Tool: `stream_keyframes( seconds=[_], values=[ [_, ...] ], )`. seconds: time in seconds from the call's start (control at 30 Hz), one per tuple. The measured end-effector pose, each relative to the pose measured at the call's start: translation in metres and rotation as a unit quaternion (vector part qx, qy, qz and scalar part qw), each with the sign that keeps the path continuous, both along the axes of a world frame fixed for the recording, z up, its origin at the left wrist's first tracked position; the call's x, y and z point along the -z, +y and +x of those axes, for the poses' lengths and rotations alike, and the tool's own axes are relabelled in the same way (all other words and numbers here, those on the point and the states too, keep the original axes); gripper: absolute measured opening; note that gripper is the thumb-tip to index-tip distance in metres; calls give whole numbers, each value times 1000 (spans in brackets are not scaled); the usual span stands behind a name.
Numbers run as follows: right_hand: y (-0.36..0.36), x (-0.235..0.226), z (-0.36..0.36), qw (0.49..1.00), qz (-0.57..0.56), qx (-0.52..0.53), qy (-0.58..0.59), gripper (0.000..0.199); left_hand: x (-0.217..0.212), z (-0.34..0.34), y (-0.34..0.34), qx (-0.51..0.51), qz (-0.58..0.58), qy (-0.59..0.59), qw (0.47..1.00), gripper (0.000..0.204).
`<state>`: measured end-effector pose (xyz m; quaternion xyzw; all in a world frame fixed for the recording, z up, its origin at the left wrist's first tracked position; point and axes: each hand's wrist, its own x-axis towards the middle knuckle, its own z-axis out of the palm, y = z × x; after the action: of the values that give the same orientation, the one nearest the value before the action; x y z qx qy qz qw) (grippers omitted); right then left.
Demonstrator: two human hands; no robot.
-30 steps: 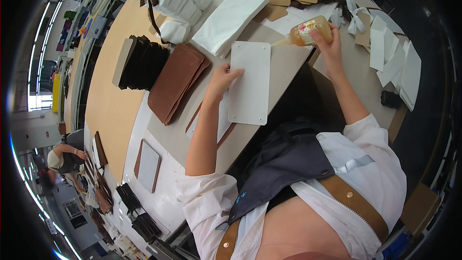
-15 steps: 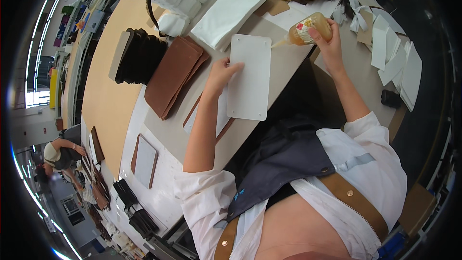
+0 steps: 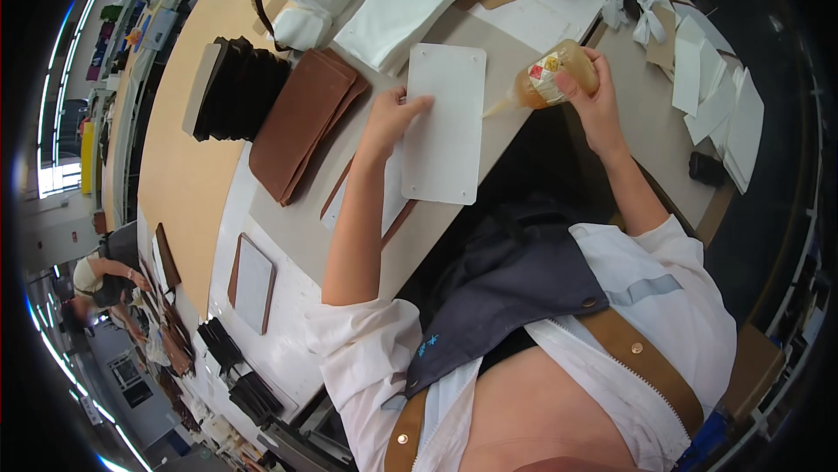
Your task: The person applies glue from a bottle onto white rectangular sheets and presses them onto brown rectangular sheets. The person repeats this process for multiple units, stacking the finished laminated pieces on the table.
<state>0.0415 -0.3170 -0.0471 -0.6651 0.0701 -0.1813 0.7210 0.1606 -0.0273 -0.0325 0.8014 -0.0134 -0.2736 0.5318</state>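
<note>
My left hand [image 3: 389,123] grips the left edge of a white rectangular panel [image 3: 443,144], thumb on its face. Small round marks sit near the panel's corners. In my right hand [image 3: 597,103] is a squeeze bottle [image 3: 559,73] of amber liquid, likely glue, tilted with its narrow nozzle pointing left. The nozzle tip is at the panel's right edge, above the middle; whether it touches I cannot tell. Partly hidden under the panel and my left forearm lies a brown-edged piece with a pale face [image 3: 342,191].
Left of my hand lie stacked brown leather pieces [image 3: 301,123] and a black folded stack [image 3: 240,92]. White padded bundles [image 3: 410,5] lie beyond. White sheets [image 3: 711,92] are at the right. A smaller panel [image 3: 254,285] rests at left. Another person [image 3: 109,280] works at far left.
The bottle's nozzle has moved toward me along the panel's right edge, from near its far corner. My left hand keeps its hold; the whole view has shifted slightly.
</note>
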Motion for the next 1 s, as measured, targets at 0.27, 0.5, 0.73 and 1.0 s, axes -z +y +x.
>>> stream_keyframes(
  seconds=[0.27,0.5,0.73,1.0],
  values=[
    [17,-4,-32,999,3,-18,38,58,-1,-1,-1,-4,10,-9,1000,50],
    [32,-5,-60,996,22,-43,73,58,1,0,1,1,2,-5,1000,50],
    [41,-1,-80,990,79,-71,94,53,-2,-1,-1,-3,8,-11,1000,47],
    [-5,-2,-57,917,395,-24,43,47,-17,-40,19,-142,-231,45,961,48]
  ],
)
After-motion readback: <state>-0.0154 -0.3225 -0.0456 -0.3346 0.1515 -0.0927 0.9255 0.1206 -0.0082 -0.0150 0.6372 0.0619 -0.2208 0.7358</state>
